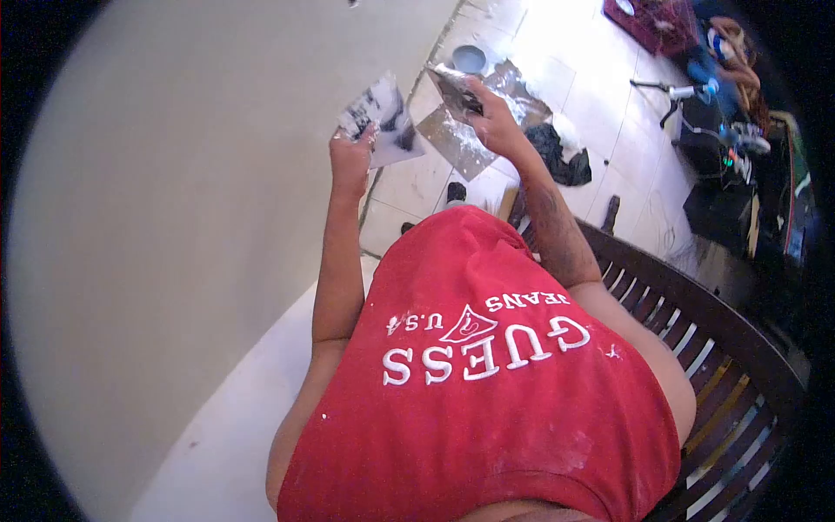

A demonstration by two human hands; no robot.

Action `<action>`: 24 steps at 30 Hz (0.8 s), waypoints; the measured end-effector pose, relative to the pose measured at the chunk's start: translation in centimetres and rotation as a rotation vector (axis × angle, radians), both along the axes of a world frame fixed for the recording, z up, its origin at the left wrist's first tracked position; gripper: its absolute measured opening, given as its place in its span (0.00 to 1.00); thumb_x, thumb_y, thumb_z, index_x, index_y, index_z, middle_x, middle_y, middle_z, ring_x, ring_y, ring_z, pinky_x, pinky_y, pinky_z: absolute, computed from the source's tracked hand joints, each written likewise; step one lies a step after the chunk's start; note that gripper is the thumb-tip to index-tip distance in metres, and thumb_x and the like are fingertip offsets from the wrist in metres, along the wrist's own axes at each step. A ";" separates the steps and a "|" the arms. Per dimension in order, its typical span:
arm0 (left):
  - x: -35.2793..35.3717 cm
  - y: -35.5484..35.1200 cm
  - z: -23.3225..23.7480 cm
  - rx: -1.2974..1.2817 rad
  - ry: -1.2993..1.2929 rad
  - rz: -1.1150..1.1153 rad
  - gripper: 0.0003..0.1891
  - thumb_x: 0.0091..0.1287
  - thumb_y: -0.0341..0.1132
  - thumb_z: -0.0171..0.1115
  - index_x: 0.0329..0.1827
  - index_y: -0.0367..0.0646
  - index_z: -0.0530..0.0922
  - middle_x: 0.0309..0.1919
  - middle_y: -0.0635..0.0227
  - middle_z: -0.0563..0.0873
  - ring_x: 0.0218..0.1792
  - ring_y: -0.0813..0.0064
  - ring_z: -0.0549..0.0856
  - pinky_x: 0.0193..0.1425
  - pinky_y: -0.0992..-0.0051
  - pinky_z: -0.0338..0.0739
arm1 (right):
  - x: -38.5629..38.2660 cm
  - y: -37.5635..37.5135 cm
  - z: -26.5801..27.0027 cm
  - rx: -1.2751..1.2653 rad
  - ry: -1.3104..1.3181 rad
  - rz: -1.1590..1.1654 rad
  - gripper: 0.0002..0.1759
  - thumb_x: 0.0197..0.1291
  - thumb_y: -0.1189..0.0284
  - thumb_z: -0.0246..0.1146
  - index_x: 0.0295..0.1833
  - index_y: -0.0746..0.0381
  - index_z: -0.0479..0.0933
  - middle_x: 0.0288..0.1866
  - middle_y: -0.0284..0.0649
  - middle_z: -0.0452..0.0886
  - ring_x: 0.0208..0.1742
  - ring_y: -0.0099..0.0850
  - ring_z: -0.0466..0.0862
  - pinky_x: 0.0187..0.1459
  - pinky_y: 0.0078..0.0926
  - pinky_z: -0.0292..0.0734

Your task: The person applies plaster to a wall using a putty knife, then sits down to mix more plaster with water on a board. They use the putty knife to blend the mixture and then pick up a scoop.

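Note:
My left hand [350,161] is closed on the edge of a flat pale plate [396,139], smeared with white paste and dark streaks, close beside the wall. To the right, my right hand [497,123] grips a thin metal scraper blade [452,87], its face dark and shiny with white residue. The two flat tools are held a short gap apart. Below the right hand on the floor lies a paste-spattered brown sheet [461,143]. A grey bowl [470,59] stands just beyond the blade.
A smooth beige wall [191,200] fills the left side. On the tiled floor [609,96] lie a black plastic bag [561,157] and another spattered sheet [520,91]. A dark slatted bench [713,322] runs behind at right. A small tripod [674,91] and a maroon crate [652,24] stand farther off.

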State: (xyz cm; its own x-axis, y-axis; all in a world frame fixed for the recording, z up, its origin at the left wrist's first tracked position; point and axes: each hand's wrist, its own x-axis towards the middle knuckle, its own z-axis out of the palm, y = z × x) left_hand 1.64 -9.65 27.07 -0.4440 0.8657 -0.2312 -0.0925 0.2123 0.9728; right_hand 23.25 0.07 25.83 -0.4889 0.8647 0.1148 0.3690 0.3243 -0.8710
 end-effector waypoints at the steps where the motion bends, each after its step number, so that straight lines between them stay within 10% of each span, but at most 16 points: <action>1: -1.0 -0.2 -2.9 -0.102 0.205 -0.075 0.10 0.59 0.24 0.58 0.44 0.36 0.76 0.32 0.66 0.83 0.34 0.75 0.82 0.36 0.73 0.77 | 0.9 1.0 -3.2 -0.031 -0.096 0.024 0.32 0.45 0.82 0.55 0.62 0.70 0.63 0.57 0.57 0.72 0.58 0.46 0.73 0.61 0.31 0.63; 6: -9.4 -13.7 -25.6 -1.009 0.800 -0.492 0.20 0.58 0.44 0.56 0.47 0.39 0.79 0.45 0.49 0.81 0.48 0.56 0.81 0.49 0.63 0.76 | 10.3 -2.3 -25.8 -0.560 -0.643 -0.048 0.21 0.50 0.74 0.52 0.53 0.63 0.73 0.49 0.57 0.77 0.51 0.50 0.77 0.51 0.40 0.70; 8: -10.6 -20.6 -28.1 -1.141 0.875 -0.584 0.21 0.57 0.44 0.56 0.46 0.37 0.79 0.45 0.49 0.81 0.48 0.55 0.81 0.50 0.63 0.76 | 20.2 -11.0 -45.8 -0.204 -0.537 -0.213 0.16 0.54 0.68 0.52 0.44 0.64 0.78 0.43 0.56 0.80 0.46 0.51 0.79 0.49 0.42 0.72; 9: -9.2 -21.9 -24.3 -1.336 0.831 -0.461 0.19 0.54 0.41 0.59 0.43 0.35 0.79 0.41 0.50 0.83 0.44 0.55 0.83 0.46 0.64 0.77 | 19.7 -12.2 -36.0 -0.589 -0.765 -0.013 0.15 0.55 0.69 0.52 0.43 0.66 0.78 0.43 0.56 0.80 0.45 0.51 0.80 0.47 0.43 0.73; 12: -11.1 -27.5 -26.1 -1.148 0.654 -0.352 0.15 0.51 0.35 0.59 0.39 0.35 0.80 0.36 0.52 0.84 0.39 0.57 0.84 0.42 0.64 0.77 | 22.6 -16.8 -28.4 -0.904 -0.674 0.028 0.15 0.50 0.72 0.56 0.43 0.65 0.78 0.42 0.53 0.81 0.43 0.47 0.81 0.44 0.42 0.75; 18: -12.1 -24.9 -26.4 -1.153 0.332 -0.026 0.13 0.50 0.28 0.57 0.40 0.37 0.80 0.35 0.54 0.84 0.39 0.59 0.84 0.41 0.64 0.76 | 26.5 -21.9 -38.6 -0.965 -0.786 -0.184 0.15 0.53 0.68 0.55 0.42 0.64 0.78 0.42 0.52 0.81 0.43 0.45 0.81 0.44 0.39 0.76; 20: -11.8 -19.7 -27.2 -1.138 0.600 -0.208 0.15 0.51 0.29 0.57 0.42 0.37 0.79 0.37 0.54 0.84 0.41 0.58 0.83 0.44 0.63 0.76 | 26.4 -20.4 -40.3 -0.929 -0.870 -0.191 0.15 0.55 0.65 0.54 0.41 0.63 0.79 0.42 0.52 0.81 0.43 0.45 0.81 0.44 0.39 0.76; 23: -7.8 -7.8 -23.0 -0.893 0.571 -0.169 0.16 0.52 0.34 0.61 0.42 0.33 0.78 0.37 0.53 0.84 0.39 0.59 0.83 0.43 0.64 0.75 | 22.6 -11.3 -38.1 -0.800 -0.422 -0.339 0.12 0.53 0.73 0.54 0.42 0.64 0.78 0.36 0.50 0.81 0.37 0.35 0.80 0.40 0.36 0.73; 24: -6.7 -4.2 -22.4 -0.833 0.586 -0.231 0.18 0.52 0.37 0.64 0.40 0.29 0.77 0.35 0.52 0.84 0.37 0.61 0.82 0.41 0.65 0.75 | 21.1 -7.8 -37.7 -0.789 -0.329 -0.349 0.18 0.49 0.68 0.56 0.44 0.67 0.77 0.42 0.58 0.79 0.45 0.51 0.80 0.46 0.41 0.74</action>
